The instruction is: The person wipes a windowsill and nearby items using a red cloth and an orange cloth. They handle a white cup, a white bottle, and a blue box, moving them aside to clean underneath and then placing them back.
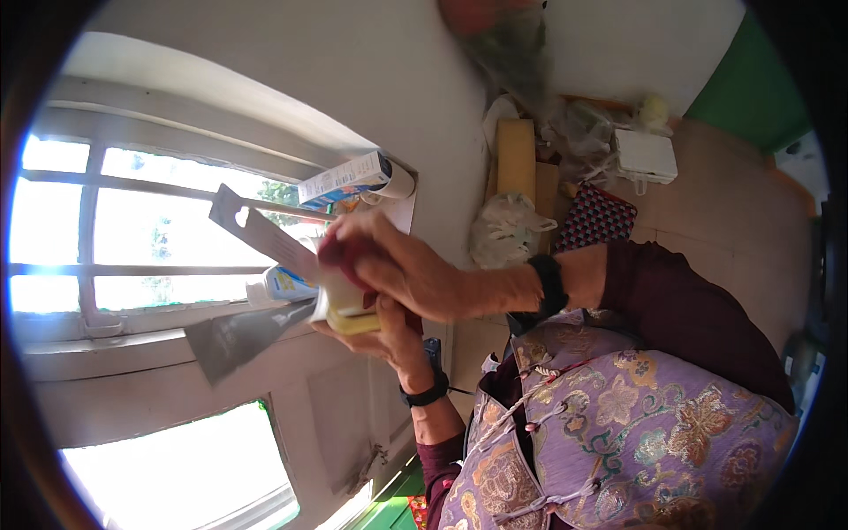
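Observation:
My right hand (411,271), blurred by motion, pinches a dark red cloth (348,258) against a white and yellow object (354,318). Its exact kind is hard to make out. From below, my left hand (377,341) grips this object by its yellow edge. A pale card strip (265,232) with a hole near its end sticks out beyond my hands towards the window. Beside it, a grey flat flap (248,338) extends to the lower left; whether it belongs to the same object I cannot tell. Both wrists wear black bands.
Behind my hands is a barred window (179,225). On its sill are a blue and white box (344,179), a white cup (397,182) and a white bottle (281,285). Plastic bags (507,228), a yellow block (515,159) and a white case (646,156) stand on the tiled floor.

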